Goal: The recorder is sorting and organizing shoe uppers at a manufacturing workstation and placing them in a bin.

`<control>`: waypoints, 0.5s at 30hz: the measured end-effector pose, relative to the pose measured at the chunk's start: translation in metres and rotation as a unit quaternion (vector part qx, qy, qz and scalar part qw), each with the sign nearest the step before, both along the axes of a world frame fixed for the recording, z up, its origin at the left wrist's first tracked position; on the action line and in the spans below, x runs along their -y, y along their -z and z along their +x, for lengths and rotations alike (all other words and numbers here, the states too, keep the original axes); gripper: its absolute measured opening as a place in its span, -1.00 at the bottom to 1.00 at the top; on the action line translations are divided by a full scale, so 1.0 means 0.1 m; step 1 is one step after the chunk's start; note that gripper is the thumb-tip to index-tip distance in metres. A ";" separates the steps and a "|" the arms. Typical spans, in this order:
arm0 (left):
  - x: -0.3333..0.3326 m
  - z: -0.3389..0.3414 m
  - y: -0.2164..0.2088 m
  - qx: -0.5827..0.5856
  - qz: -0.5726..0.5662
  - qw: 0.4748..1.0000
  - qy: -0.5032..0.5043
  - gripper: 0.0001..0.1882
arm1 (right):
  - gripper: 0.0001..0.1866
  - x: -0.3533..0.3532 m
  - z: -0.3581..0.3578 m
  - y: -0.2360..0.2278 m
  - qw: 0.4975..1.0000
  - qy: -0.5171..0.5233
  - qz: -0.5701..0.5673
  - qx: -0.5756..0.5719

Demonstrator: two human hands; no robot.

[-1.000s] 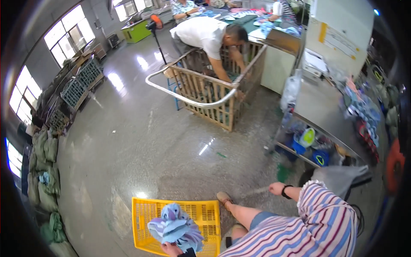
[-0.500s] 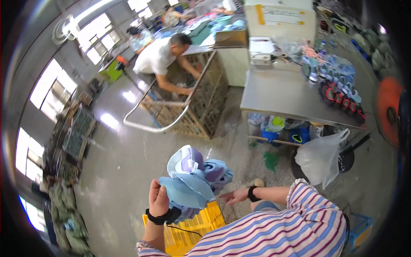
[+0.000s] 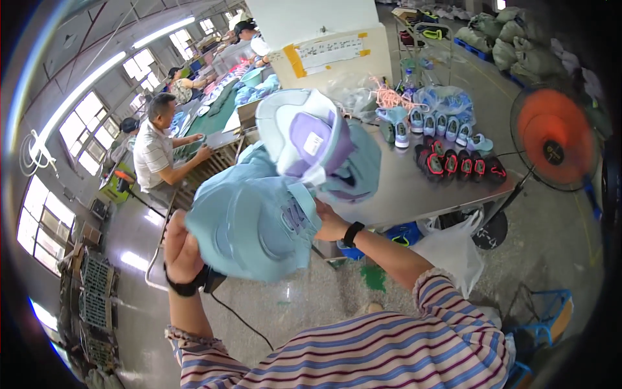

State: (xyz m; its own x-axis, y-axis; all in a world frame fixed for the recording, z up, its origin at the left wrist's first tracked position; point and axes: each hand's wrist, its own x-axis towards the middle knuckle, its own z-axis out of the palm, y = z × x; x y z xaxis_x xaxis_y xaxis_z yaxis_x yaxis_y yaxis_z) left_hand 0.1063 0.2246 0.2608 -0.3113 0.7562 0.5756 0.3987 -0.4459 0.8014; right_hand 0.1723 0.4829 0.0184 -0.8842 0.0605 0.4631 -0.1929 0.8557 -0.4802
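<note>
A bundle of light-blue shoe uppers (image 3: 243, 223) with purple lacing hangs in the air in front of me. My left hand (image 3: 183, 245) grips its left edge, the thumb pressed on the fabric. At the opposite side my right hand (image 3: 330, 223) is closed on the bundle, most of its fingers hidden behind the material. White, purple-lined pieces with a small white label stick up from the bundle's far side. Behind it stands a metal-topped table (image 3: 414, 185), partly covered from view by what I hold.
Rows of blue shoes (image 3: 440, 126) and black-and-red shoes (image 3: 457, 163) stand on the table. A large orange fan (image 3: 547, 129) is at the right. One co-worker (image 3: 155, 146) stands at the left by a slatted cart. A white plastic bag (image 3: 450, 256) hangs beside the table.
The bundle has risen and come nearer to the table. My right hand, apart from it before, now grips it. The co-worker has straightened up from the cart. The yellow crate has left view.
</note>
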 end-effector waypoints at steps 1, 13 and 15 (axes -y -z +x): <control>-0.23 -0.08 0.15 0.090 0.021 0.994 -0.056 -0.89 | -0.35 -0.14 0.02 0.10 0.988 -0.039 -0.063 0.134; -1.96 -0.99 3.62 0.044 -0.353 0.933 -0.049 0.07 | -0.68 -0.94 1.61 0.72 0.881 0.395 -0.245 0.084; -2.20 -1.01 3.66 -0.034 -0.289 0.948 -0.129 -0.04 | -0.65 -0.94 1.41 0.32 0.903 0.396 -0.160 0.041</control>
